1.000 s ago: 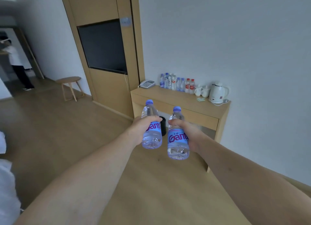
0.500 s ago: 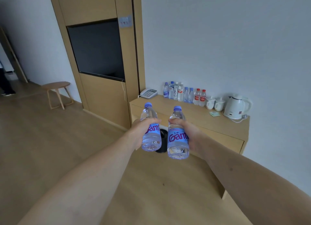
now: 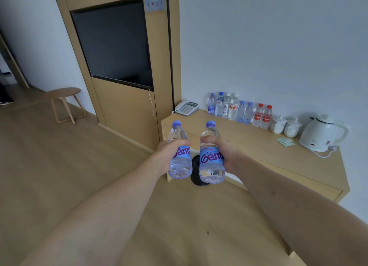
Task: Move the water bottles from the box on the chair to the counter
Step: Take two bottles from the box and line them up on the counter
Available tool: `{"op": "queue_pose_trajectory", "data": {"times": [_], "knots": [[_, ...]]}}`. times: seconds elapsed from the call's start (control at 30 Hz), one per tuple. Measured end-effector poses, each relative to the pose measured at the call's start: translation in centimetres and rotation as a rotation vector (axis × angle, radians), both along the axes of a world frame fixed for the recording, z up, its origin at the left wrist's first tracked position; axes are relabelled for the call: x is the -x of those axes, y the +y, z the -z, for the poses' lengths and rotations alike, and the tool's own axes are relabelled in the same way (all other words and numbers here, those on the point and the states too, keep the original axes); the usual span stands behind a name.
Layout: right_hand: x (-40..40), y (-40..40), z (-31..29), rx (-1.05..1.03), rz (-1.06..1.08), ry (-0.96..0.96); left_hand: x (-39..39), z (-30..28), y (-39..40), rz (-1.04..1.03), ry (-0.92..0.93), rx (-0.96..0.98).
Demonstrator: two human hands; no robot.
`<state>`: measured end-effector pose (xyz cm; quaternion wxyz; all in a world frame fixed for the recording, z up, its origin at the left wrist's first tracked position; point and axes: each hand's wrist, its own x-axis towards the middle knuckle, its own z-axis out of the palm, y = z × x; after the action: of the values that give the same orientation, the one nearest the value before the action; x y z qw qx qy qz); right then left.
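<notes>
My left hand grips a clear water bottle with a blue cap and blue label, held upright. My right hand grips a second bottle of the same kind beside it. Both bottles hang in the air in front of the left end of the wooden counter. A row of several water bottles stands at the back of the counter against the wall. The box and the chair are out of view.
On the counter stand a phone, two white lidded cups, a white kettle and green packets. A dark bin sits under the counter. A wooden panel with a TV rises left; a stool stands beyond.
The view has come closer to the counter and turned right. Both hands keep their bottles upright in front of me, side by side.
</notes>
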<state>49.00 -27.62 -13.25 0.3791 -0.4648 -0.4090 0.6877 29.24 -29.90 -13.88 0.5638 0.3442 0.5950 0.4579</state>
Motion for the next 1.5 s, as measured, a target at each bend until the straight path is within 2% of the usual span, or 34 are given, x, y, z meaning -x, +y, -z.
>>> {"op": "queue_pose_trajectory", "data": {"times": [0.2,0.37,0.53,0.7,1.03,1.13,1.3,1.5], "knots": [[4.3,12.7,1.2,-0.008,-0.025,-0.004,4.3,1.0,12.4,-0.027,0.015,-0.013],[6.7,25.2,-0.2,-0.008,-0.052,0.005,6.7,-0.5,24.4,-0.043,0.055,-0.016],[8.3,35.0,-1.1,0.032,-0.032,0.033,8.2,-1.7,33.9,-0.025,0.003,-0.011],[10.4,42.3,0.2,0.041,-0.011,0.013,9.7,-0.3,42.2,-0.003,-0.040,0.021],[13.2,56.5,3.4,0.090,0.189,-0.056,12.2,3.1,60.8,0.166,-0.178,0.048],[14.1,60.7,3.1,0.100,0.258,-0.076,13.0,2.7,66.6,0.200,-0.143,0.029],[15.2,66.3,2.6,0.099,0.354,-0.062,13.8,1.8,75.0,0.374,-0.043,0.034],[14.4,69.7,4.9,0.092,0.455,-0.067,12.1,3.5,80.5,0.467,0.053,-0.042]]}}
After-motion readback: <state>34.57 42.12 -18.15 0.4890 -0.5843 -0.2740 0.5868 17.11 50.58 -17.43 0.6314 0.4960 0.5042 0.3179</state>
